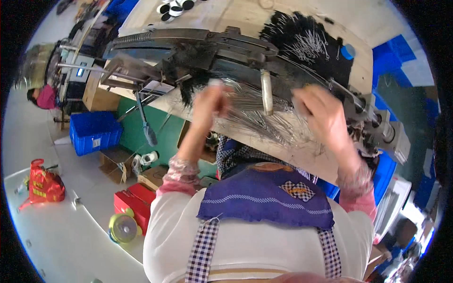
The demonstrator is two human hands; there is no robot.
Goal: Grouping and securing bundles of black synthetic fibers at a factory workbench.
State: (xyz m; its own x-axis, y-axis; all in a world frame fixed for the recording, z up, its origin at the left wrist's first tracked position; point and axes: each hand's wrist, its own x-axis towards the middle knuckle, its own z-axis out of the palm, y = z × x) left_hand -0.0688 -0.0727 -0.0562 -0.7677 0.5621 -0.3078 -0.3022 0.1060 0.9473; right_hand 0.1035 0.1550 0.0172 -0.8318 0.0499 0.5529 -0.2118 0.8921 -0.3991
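My left hand (208, 104) is raised over the near edge of the workbench, beside a tuft of black bristles (189, 88). Motion smears its fingers, so any grip on something is unclear. My right hand (321, 111) hovers above the bench's right part with fingers curled inward; what they hold, if anything, is hidden. Between both hands lies a loose spread of thin metal wires (257, 123). Behind them runs a long dark metal machine (236, 52), from which a pale cylindrical handle (267, 92) points toward me.
A heap of black pieces with light wire ends (302, 40) covers the far right of the bench, near a blue round cap (348, 52). White-and-black round caps (174, 9) lie at the back. A shaft mechanism (373, 118) stands right. Blue crate (96, 132) and red box (134, 203) sit left.
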